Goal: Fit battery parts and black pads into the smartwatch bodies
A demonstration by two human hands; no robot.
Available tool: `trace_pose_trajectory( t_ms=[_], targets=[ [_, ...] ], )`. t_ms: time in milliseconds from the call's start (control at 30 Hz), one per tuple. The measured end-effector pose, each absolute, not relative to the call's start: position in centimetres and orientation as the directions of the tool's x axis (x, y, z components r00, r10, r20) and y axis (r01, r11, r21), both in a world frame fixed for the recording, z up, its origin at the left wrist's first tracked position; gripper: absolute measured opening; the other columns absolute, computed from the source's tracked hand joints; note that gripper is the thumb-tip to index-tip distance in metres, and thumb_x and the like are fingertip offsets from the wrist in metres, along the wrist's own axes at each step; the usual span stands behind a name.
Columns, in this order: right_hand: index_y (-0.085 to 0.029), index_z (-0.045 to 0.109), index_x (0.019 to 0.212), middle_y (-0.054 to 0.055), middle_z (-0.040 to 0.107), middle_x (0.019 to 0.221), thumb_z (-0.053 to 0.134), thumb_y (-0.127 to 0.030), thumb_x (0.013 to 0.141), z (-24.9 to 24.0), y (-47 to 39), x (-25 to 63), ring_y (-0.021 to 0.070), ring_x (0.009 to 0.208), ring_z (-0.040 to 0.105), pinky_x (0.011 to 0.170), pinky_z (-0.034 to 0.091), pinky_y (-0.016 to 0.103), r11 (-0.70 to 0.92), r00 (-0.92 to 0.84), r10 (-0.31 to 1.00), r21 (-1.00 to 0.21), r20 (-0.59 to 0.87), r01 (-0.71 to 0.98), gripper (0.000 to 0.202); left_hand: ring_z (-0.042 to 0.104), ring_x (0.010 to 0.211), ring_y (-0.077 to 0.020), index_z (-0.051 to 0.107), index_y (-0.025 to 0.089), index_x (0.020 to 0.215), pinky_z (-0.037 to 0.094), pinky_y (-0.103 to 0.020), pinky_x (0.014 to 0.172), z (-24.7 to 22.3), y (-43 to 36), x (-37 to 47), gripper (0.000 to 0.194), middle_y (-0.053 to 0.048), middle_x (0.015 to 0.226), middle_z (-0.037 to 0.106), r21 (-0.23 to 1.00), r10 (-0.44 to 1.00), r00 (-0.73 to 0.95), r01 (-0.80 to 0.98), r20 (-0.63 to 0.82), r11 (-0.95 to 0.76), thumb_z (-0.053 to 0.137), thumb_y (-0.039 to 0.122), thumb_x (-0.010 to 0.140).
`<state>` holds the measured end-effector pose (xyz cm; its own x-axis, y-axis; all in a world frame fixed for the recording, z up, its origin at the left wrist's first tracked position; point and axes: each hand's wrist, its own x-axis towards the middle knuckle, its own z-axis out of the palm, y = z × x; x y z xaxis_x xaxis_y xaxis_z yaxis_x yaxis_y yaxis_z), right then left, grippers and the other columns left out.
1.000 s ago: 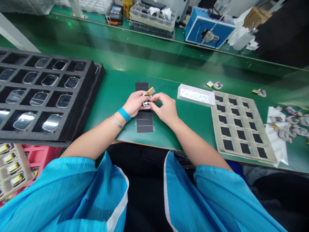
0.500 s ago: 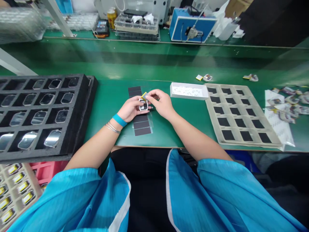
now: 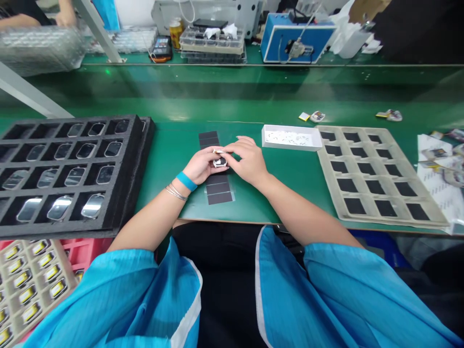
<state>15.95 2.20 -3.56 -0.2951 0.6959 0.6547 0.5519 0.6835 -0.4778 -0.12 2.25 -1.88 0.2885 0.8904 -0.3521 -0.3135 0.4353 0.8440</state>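
Observation:
My left hand, wearing a blue wristband and thin bangles, is closed around a small white-rimmed smartwatch case with a dark inside. At the case's upper edge a small flat battery with a yellow edge is seen nearly edge-on. My right hand pinches at the battery and case from the right, its fingertips partly hiding both. Under my hands, a strip of black rectangular pads on clear film lies on the green bench.
Black foam trays with watch-sized glass pieces stand at left. A white box of tiny parts and a beige compartment tray with black pads are at right. Two opened watch units lie behind. A beige tray holds yellow-marked units lower left.
The battery has tipped from a raised, face-showing angle to nearly edge-on at the case. My right fingers have come closer over the case. The whole view has shifted slightly.

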Motion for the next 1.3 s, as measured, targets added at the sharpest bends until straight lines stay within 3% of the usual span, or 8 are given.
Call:
trace_pose_trajectory(
  t_ms=[133, 300, 433, 567, 767, 1000, 1167, 1300],
  targets=[
    [-0.025, 0.074, 0.091, 0.0, 0.074, 0.091, 0.051, -0.022, 0.097, -3.7, 2.4, 16.2, 0.019, 0.086, 0.061, 0.116, 0.035, 0.056, 0.719, -0.388, 0.638, -0.334, 0.665, 0.61, 0.024, 0.068, 0.073, -0.0124, 0.069, 0.011, 0.097, 0.059, -0.035, 0.091, -1.7, 2.6, -0.6, 0.031, -0.003, 0.079, 0.07, 0.755, 0.857, 0.369, -0.425, -0.359, 0.499, 0.053, 0.004, 0.071],
    [-0.026, 0.074, 0.095, 0.001, 0.071, 0.101, 0.052, -0.022, 0.097, -4.1, 2.7, 16.4, 0.0203, 0.094, 0.059, 0.116, 0.036, 0.058, 0.737, -0.446, 0.641, -0.341, 0.625, 0.583, 0.022, 0.069, 0.076, -0.0111, 0.07, 0.01, 0.093, 0.057, -0.029, 0.091, -2.0, 2.9, -1.0, 0.015, -0.005, 0.082, 0.072, 0.766, 0.88, 0.335, -0.446, -0.337, 0.463, 0.058, 0.011, 0.084],
    [-0.022, 0.07, 0.1, 0.008, 0.065, 0.116, 0.059, -0.022, 0.091, -4.7, 3.1, 16.4, 0.0244, 0.112, 0.058, 0.107, 0.047, 0.053, 0.654, -0.356, 0.754, -0.579, 0.552, 0.487, 0.015, 0.07, 0.079, -0.0112, 0.07, 0.011, 0.097, 0.058, -0.025, 0.085, -2.4, 3.0, -1.2, 0.018, -0.006, 0.088, 0.074, 0.83, 0.896, 0.366, -0.396, -0.25, 0.393, 0.065, 0.007, 0.08],
    [-0.023, 0.054, 0.129, 0.01, 0.056, 0.134, 0.069, -0.023, 0.078, -5.0, 3.5, 16.5, 0.0222, 0.113, 0.061, 0.094, 0.057, 0.041, 0.361, -0.313, 0.901, -0.919, 0.299, 0.159, 0.053, 0.073, 0.088, -0.0175, 0.07, 0.013, 0.105, 0.059, -0.028, 0.082, -2.7, 2.9, -1.2, 0.039, -0.009, 0.1, 0.076, 0.887, 0.899, 0.421, -0.361, -0.121, 0.288, 0.083, 0.017, 0.069],
    [-0.021, 0.052, 0.132, 0.008, 0.067, 0.115, 0.072, -0.038, 0.077, -4.4, 2.9, 16.3, 0.0229, 0.106, 0.065, 0.095, 0.057, 0.041, 0.224, -0.404, 0.889, -0.974, 0.213, -0.021, 0.061, 0.073, 0.097, -0.0252, 0.068, 0.013, 0.108, 0.06, -0.035, 0.083, -3.0, 2.8, -1.1, 0.055, -0.013, 0.106, 0.075, 0.944, 0.906, 0.422, -0.303, 0.009, 0.132, 0.09, 0.035, 0.063],
    [-0.016, 0.05, 0.136, 0.011, 0.067, 0.123, 0.062, -0.031, 0.083, -4.9, 2.7, 15.1, 0.0212, 0.108, 0.067, 0.094, 0.058, 0.037, 0.327, -0.334, 0.899, -0.941, 0.283, 0.083, 0.057, 0.073, 0.099, -0.0247, 0.068, 0.013, 0.108, 0.06, -0.036, 0.086, -3.1, 3.2, -1.1, 0.054, -0.013, 0.107, 0.075, 0.955, 0.908, 0.418, -0.273, 0.006, 0.119, 0.09, 0.036, 0.064],
    [-0.019, 0.053, 0.136, 0.011, 0.071, 0.118, 0.069, -0.03, 0.08, -3.2, 5.3, 17.6, 0.0202, 0.099, 0.071, 0.084, 0.06, 0.036, 0.415, -0.454, 0.85, -0.871, 0.268, 0.264, 0.059, 0.074, 0.086, -0.0193, 0.068, 0.014, 0.111, 0.06, -0.032, 0.08, -1.8, 2.6, -1.1, 0.049, -0.011, 0.103, 0.076, 0.924, 0.952, 0.298, -0.339, -0.073, 0.178, 0.087, 0.022, 0.066],
    [-0.02, 0.069, 0.086, 0.011, 0.074, 0.084, 0.072, -0.041, 0.077, 2.1, 9.0, 22.5, 0.0204, 0.075, 0.069, 0.068, 0.058, 0.037, 0.494, -0.171, 0.85, -0.641, 0.498, 0.588, 0.023, 0.074, 0.096, -0.0214, 0.067, 0.016, 0.114, 0.056, -0.039, 0.094, 0.9, -0.5, -4.2, 0.038, -0.012, 0.11, 0.074, 0.844, 0.971, 0.218, -0.498, -0.102, 0.2, 0.076, 0.018, 0.077]
  ],
)
